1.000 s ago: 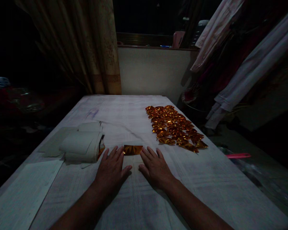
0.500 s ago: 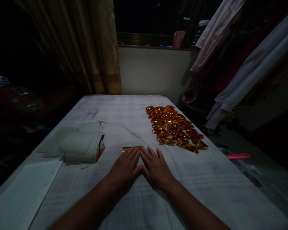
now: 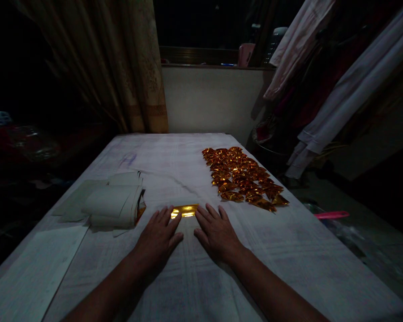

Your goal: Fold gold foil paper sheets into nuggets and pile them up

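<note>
Pale checked cloth [image 3: 188, 281] under left hand [image 3: 159, 235] and right hand [image 3: 216, 230], flat, apart, gripping nothing; between fingertips, shiny gold foil rectangle [image 3: 187, 210], lengthwise from hand to hand, overlapped by left fingers.

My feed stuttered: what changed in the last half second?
The left hand has moved left, away from the right hand, exposing more of the gold foil strip, which glints brighter. The right hand stays by the strip's right end; the folded foil pieces and pale papers stay put.
</note>
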A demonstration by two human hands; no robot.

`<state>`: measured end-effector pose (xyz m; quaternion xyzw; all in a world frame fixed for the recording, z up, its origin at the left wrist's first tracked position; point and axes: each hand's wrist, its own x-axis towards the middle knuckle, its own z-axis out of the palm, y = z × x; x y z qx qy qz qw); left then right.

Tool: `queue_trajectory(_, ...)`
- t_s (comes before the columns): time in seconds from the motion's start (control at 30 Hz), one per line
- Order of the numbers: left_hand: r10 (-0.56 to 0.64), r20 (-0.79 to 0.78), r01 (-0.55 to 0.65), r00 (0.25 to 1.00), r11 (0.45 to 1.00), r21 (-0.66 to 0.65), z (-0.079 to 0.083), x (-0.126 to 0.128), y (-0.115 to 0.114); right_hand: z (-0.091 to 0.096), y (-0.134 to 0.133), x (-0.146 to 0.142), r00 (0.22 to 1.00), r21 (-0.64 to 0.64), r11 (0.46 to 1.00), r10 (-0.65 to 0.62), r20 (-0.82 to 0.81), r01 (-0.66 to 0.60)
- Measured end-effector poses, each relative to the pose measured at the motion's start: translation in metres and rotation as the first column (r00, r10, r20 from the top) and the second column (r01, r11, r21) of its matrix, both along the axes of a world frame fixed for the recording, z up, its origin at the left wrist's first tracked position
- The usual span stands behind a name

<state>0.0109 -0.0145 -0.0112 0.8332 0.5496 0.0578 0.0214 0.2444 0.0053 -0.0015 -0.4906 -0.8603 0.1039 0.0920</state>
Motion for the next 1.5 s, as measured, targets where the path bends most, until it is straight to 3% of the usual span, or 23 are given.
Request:
queue_trajectory(0.33, 0.131, 0.075, -0.143, 0.989, 0.971, 0.189, -0.004, 0.017, -0.013, 0.016, 0.018, -0.016, 1.0, 0.1, 0.995, 0.011, 0.026, -0.014)
queue_trajectory(0.5, -0.002, 0.104, -0.012, 0.995, 0.991, 0.135, 0.005, 0.015, -0.002, 0.019, 0.017, -0.029, 0.997, 0.163, 0.985, 0.071, -0.026, -0.065)
queue_trajectory(0.6, -0.049, 0.129, 0.033, 0.99, 0.992, 0.122, 0.012, 0.009, 0.012, 0.013, 0.018, -0.029, 0.99, 0.133, 0.985, 0.122, -0.075, -0.111)
queue_trajectory(0.77, -0.081, 0.079, 0.068, 0.994, 0.985, 0.159, 0.019, 0.002, 0.025, -0.003, 0.021, -0.024, 0.976, 0.168, 0.983, 0.106, -0.19, -0.074)
queue_trajectory(0.9, -0.111, 0.076, 0.093, 0.991, 0.974, 0.206, 0.019, -0.001, 0.026, -0.009, 0.023, -0.022, 0.97, 0.164, 0.985, 0.098, -0.221, -0.062)
queue_trajectory(1.07, -0.145, 0.057, 0.128, 0.988, 0.965, 0.229, 0.017, 0.006, 0.018, -0.004, 0.022, -0.023, 0.967, 0.177, 0.982, 0.099, -0.234, -0.057)
queue_trajectory(1.23, -0.052, 0.158, 0.015, 0.986, 0.974, 0.226, 0.014, 0.019, 0.005, 0.0, 0.021, -0.025, 0.965, 0.149, 0.987, 0.097, -0.243, -0.061)
queue_trajectory(1.5, 0.059, 0.372, -0.098, 0.927, 0.991, 0.087, 0.013, 0.005, 0.008, 0.001, 0.018, -0.022, 0.946, 0.083, 0.994, 0.092, -0.31, -0.07)
